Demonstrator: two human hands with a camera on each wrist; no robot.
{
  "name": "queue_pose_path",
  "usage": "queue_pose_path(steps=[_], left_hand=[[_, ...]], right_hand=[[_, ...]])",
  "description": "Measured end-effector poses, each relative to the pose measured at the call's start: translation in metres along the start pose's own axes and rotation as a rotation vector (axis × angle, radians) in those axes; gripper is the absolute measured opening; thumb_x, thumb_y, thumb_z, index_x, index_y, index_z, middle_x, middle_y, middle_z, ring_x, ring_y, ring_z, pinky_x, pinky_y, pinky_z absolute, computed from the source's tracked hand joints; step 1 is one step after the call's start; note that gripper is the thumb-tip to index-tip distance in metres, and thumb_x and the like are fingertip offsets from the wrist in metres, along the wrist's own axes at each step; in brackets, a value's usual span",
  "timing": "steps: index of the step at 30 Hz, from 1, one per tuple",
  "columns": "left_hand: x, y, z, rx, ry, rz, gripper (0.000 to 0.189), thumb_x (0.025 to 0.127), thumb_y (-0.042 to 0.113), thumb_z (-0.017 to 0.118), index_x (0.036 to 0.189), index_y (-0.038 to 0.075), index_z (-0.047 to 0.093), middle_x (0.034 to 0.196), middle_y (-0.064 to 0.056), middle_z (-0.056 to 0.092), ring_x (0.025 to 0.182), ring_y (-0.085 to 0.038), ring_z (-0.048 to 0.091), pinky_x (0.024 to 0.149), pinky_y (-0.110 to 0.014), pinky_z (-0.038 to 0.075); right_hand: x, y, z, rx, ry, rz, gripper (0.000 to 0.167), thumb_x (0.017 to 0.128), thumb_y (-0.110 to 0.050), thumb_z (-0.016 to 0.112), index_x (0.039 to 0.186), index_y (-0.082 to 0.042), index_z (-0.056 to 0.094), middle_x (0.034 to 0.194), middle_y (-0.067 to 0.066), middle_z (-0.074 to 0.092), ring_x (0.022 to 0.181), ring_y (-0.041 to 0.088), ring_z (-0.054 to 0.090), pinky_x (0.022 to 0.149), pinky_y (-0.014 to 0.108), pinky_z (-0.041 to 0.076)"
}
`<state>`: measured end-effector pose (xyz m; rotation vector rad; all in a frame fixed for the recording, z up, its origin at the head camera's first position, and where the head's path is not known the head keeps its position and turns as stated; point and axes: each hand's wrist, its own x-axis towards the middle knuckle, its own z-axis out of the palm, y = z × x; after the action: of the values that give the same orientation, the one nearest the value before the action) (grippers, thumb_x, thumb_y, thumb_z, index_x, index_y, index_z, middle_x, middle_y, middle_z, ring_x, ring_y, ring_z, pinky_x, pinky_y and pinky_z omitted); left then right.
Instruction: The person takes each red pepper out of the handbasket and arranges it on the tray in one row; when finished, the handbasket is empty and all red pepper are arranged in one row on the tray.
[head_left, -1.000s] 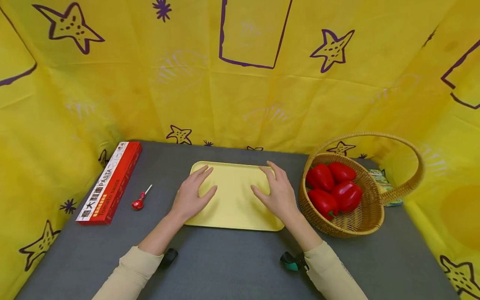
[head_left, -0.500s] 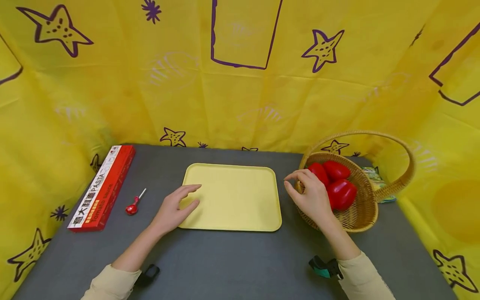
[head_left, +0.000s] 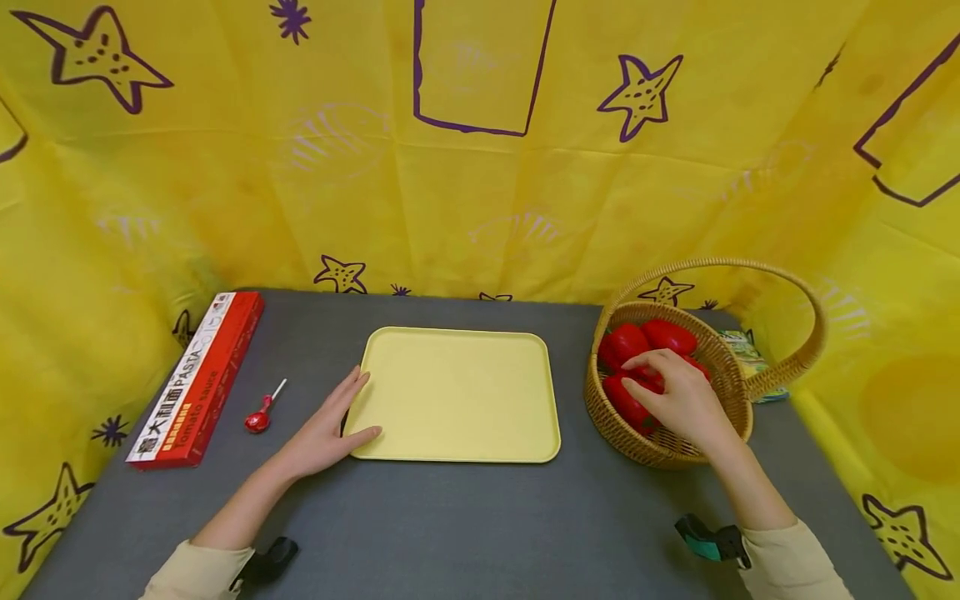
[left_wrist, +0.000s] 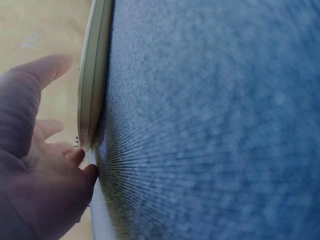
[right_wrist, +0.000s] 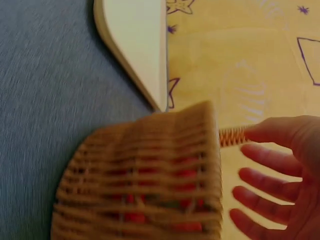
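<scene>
In the head view my left hand (head_left: pixel 318 437) is at the left edge of a pale yellow tray (head_left: pixel 457 396), fingers loosely extended. Whether it touches the rim is hard to tell; the left wrist view has the hand (left_wrist: pixel 45 185) close beside the tray's side (left_wrist: pixel 92 75). My right hand (head_left: pixel 686 404) hovers over a round wicker basket (head_left: pixel 633 446) with a tall handle. Several glossy red peppers (head_left: pixel 628 404) lie in it, partly hidden by that hand. From the right wrist, the hand's fingers (right_wrist: pixel 265 190) look spread and bent, with nothing between them, beyond the basket wall (right_wrist: pixel 135 175).
On the left lie a red and white pasta box (head_left: pixel 198 383) and a red lollipop (head_left: pixel 258 419). A green patterned packet (head_left: pixel 750 358) is behind the basket at right. Yellow printed cloth (head_left: pixel 465 208) hangs around the grey table (head_left: pixel 450 525).
From above the tray, my right hand has moved right to over the basket. My left hand has drawn back left to the tray's left edge. The view has shifted slightly right.
</scene>
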<state>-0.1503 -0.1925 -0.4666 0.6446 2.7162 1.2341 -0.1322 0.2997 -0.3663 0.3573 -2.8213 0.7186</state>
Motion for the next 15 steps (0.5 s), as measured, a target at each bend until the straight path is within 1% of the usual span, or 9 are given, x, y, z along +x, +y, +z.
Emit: queue_pose_path(steps=[2,4,6,8,10,12,15], left_hand=[[-0.001,-0.003,0.000,-0.017,-0.032,-0.020,0.091,0.087,0.031,0.074,0.153,-0.001,0.020,0.161,-0.021,0.007,0.145,-0.042,0.010,0.107,-0.065,0.019],[-0.002,-0.004,0.000,-0.022,-0.055,-0.024,0.095,0.086,0.034,0.074,0.154,-0.001,0.017,0.161,-0.020,0.003,0.146,-0.040,0.008,0.109,-0.063,0.019],[-0.003,-0.006,0.000,-0.021,-0.070,-0.020,0.099,0.086,0.035,0.075,0.155,0.000,0.014,0.162,-0.018,0.002,0.146,-0.039,0.007,0.110,-0.059,0.020],[-0.004,-0.006,0.000,-0.017,-0.077,-0.010,0.101,0.085,0.036,0.076,0.155,0.000,0.013,0.162,-0.018,0.001,0.146,-0.039,0.006,0.110,-0.057,0.020],[-0.004,-0.006,0.000,-0.018,-0.086,-0.010,0.104,0.083,0.038,0.077,0.155,0.000,0.012,0.162,-0.018,-0.001,0.146,-0.039,0.006,0.110,-0.059,0.020],[-0.005,-0.006,0.000,-0.020,-0.098,-0.014,0.107,0.082,0.040,0.078,0.155,0.001,0.011,0.162,-0.018,-0.003,0.146,-0.041,0.005,0.108,-0.063,0.019],[-0.005,-0.006,0.001,-0.023,-0.123,-0.038,0.109,0.081,0.042,0.078,0.156,0.003,0.009,0.162,-0.016,-0.006,0.145,-0.045,0.002,0.106,-0.068,0.015]], right_hand=[[-0.001,0.003,-0.005,-0.002,-0.056,0.020,0.025,0.088,-0.019,0.072,0.109,-0.007,0.068,0.111,0.012,0.064,0.097,0.032,0.060,0.079,0.050,0.049],[-0.001,0.004,-0.010,-0.016,-0.113,0.044,0.031,0.089,-0.023,0.072,0.113,-0.005,0.067,0.113,0.014,0.063,0.099,0.033,0.059,0.082,0.052,0.048],[-0.001,0.005,-0.015,-0.034,-0.159,0.058,0.037,0.089,-0.027,0.072,0.115,-0.003,0.065,0.112,0.015,0.064,0.098,0.033,0.059,0.083,0.052,0.048],[0.000,0.006,-0.019,-0.058,-0.204,0.067,0.043,0.088,-0.031,0.073,0.117,-0.001,0.063,0.109,0.015,0.065,0.094,0.032,0.058,0.082,0.052,0.047],[0.000,0.007,-0.022,-0.082,-0.247,0.072,0.050,0.087,-0.036,0.073,0.118,0.002,0.062,0.107,0.014,0.065,0.093,0.032,0.059,0.082,0.052,0.048],[0.000,0.008,-0.024,-0.095,-0.287,0.083,0.055,0.087,-0.039,0.073,0.119,0.003,0.061,0.105,0.014,0.066,0.092,0.031,0.060,0.082,0.051,0.049],[0.000,0.009,-0.025,-0.107,-0.337,0.102,0.062,0.085,-0.045,0.072,0.120,0.005,0.061,0.106,0.015,0.067,0.096,0.033,0.062,0.083,0.053,0.049]])
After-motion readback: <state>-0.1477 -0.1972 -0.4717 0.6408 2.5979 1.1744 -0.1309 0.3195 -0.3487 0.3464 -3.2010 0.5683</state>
